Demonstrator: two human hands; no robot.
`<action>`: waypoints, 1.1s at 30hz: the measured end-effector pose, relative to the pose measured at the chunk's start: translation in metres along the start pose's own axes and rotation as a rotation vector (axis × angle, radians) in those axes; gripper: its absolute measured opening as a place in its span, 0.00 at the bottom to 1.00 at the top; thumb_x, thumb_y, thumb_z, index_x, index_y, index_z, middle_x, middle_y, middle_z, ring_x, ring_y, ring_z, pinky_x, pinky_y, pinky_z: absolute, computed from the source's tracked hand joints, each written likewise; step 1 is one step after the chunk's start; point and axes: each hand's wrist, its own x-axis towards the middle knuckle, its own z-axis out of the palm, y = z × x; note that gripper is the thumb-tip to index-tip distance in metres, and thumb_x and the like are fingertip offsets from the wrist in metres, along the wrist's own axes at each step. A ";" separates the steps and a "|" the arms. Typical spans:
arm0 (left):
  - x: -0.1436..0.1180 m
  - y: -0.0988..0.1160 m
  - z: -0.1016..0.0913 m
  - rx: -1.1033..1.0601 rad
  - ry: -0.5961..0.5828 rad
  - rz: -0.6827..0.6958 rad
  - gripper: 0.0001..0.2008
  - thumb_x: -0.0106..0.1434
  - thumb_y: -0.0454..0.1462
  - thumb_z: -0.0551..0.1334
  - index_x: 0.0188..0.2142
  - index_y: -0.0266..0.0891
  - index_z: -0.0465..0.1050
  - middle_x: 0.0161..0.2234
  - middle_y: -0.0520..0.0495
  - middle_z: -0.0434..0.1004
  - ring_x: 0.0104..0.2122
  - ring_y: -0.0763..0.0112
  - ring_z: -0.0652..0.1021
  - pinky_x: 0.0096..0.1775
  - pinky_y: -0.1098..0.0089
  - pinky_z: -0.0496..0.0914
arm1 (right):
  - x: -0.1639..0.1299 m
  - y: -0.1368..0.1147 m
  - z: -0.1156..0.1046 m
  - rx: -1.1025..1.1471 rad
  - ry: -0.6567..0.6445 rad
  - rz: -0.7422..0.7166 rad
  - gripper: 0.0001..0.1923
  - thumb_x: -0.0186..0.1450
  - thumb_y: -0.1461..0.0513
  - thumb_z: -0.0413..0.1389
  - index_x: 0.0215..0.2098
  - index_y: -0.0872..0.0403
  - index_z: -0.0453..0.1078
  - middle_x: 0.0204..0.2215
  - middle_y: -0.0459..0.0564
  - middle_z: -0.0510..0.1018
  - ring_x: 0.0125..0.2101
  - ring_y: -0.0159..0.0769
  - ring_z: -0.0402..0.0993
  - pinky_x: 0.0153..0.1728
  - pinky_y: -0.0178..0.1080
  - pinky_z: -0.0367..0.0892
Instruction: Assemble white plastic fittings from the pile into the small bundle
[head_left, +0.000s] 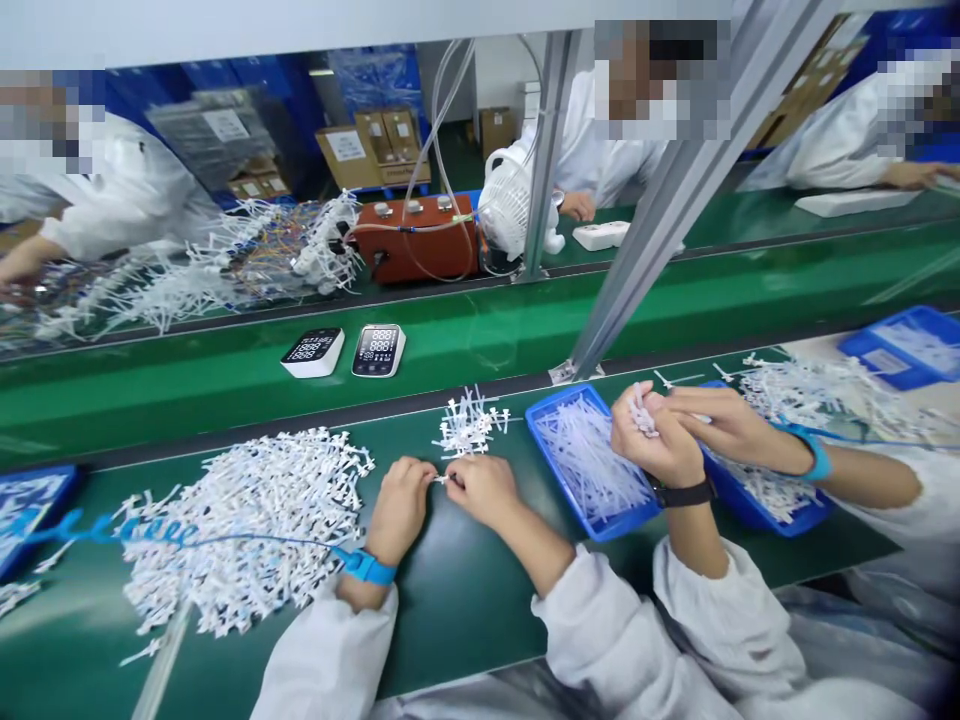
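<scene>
My left hand and my right hand meet over the green table, both pinching one small white plastic connector between the fingertips. A blue wrist strap with a coiled cord circles my left wrist. Just beyond my fingers lies a small cluster of white connectors. A large heap of the same white parts spreads out to the left of my left hand. A blue tray of thin white tubes stands right of my right hand.
A co-worker's two hands handle white parts at my right, over a second blue tray. Two white display devices ride the green conveyor belt behind. Other people in white coats work across the line, beside an orange box and a fan.
</scene>
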 end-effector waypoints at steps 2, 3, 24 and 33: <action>0.000 0.001 0.000 0.003 -0.007 0.000 0.12 0.71 0.37 0.49 0.38 0.40 0.70 0.37 0.46 0.69 0.40 0.63 0.69 0.44 0.62 0.66 | 0.000 0.000 -0.001 0.005 -0.004 -0.001 0.09 0.65 0.56 0.53 0.39 0.46 0.75 0.36 0.43 0.80 0.36 0.32 0.74 0.36 0.32 0.60; 0.000 0.001 -0.001 0.004 -0.010 0.000 0.12 0.71 0.37 0.49 0.38 0.40 0.70 0.37 0.46 0.69 0.39 0.63 0.69 0.44 0.62 0.66 | 0.000 -0.001 -0.001 0.005 -0.007 0.000 0.10 0.65 0.56 0.53 0.39 0.46 0.75 0.36 0.43 0.80 0.36 0.32 0.74 0.36 0.32 0.60; 0.005 0.010 0.001 0.149 -0.047 -0.054 0.13 0.71 0.39 0.49 0.37 0.41 0.70 0.37 0.46 0.69 0.38 0.63 0.69 0.40 0.64 0.62 | 0.000 0.003 0.006 -0.055 -0.016 -0.054 0.09 0.67 0.57 0.53 0.41 0.49 0.73 0.38 0.46 0.79 0.39 0.34 0.73 0.41 0.33 0.61; 0.003 0.008 0.001 0.135 -0.043 -0.038 0.12 0.71 0.37 0.49 0.37 0.41 0.70 0.37 0.46 0.70 0.38 0.62 0.68 0.40 0.63 0.62 | 0.000 -0.003 0.000 -0.073 -0.057 -0.009 0.10 0.68 0.56 0.52 0.42 0.48 0.73 0.39 0.46 0.78 0.41 0.34 0.73 0.41 0.34 0.62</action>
